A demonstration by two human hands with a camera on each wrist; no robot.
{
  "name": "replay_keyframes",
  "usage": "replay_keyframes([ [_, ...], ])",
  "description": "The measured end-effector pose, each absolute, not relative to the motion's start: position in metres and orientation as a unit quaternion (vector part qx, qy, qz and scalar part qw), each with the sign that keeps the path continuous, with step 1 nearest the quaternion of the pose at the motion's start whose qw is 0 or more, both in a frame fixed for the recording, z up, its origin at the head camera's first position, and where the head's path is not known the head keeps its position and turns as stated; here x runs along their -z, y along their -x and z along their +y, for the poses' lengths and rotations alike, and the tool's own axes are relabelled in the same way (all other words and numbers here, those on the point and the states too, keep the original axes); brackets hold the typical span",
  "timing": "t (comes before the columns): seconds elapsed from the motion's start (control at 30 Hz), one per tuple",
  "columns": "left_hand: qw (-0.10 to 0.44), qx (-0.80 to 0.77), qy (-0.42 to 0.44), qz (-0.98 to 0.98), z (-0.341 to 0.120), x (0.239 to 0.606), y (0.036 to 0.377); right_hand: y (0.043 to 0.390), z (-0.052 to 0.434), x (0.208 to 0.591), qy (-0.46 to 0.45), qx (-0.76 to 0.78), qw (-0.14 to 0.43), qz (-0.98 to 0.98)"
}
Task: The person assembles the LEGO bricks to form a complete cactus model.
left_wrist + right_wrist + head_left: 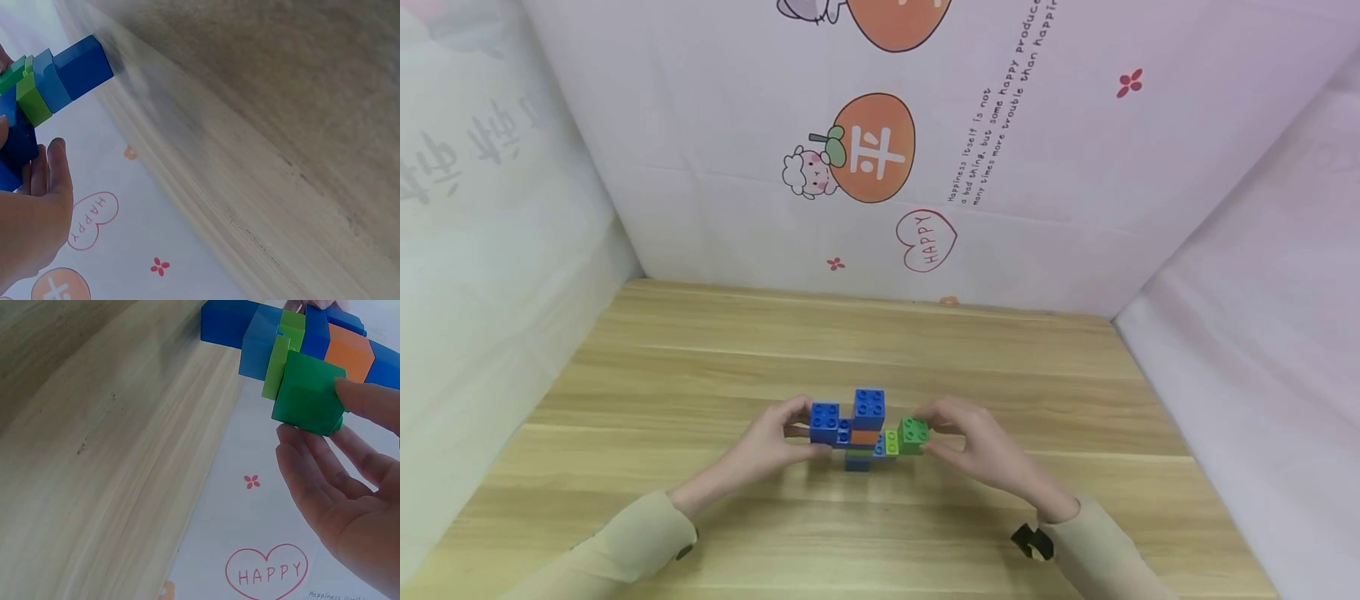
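Observation:
A built figure of toy building blocks stands upright between both hands, over the middle of the table. My left hand grips the blue block at its left end, thumb in front and fingers behind. On the other side my right hand pinches a green block between thumb and fingers. A tall blue block tops the centre, above an orange block. Lime blocks join the green side to the middle. The lowest blue block is close to the wood; whether it touches I cannot tell.
The wooden table reaches back to a white printed cloth. White cloth walls rise along the left and right sides. A black wrist strap piece sits by the right sleeve.

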State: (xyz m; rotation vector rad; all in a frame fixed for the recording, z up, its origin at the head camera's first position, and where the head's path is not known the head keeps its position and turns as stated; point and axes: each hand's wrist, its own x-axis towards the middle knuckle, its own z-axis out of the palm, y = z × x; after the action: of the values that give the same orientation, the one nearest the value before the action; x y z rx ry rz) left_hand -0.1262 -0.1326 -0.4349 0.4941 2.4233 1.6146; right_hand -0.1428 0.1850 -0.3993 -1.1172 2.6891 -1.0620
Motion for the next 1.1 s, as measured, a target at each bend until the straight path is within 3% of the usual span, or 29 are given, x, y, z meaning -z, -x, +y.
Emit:
replay_keyframes([
  [0.77, 0.061, -0.536, -0.160, 0.827, -0.137, 0.434, 0.126, 0.146, 0.189, 0.409, 0.284, 0.418, 0.084, 0.859],
  [1.1, 0.070, -0.546, -0.143, 0.823, -0.136, 0.432, 0.136, 0.156, 0.189, 0.410, 0.252, 0.449, 0.115, 0.850],
])
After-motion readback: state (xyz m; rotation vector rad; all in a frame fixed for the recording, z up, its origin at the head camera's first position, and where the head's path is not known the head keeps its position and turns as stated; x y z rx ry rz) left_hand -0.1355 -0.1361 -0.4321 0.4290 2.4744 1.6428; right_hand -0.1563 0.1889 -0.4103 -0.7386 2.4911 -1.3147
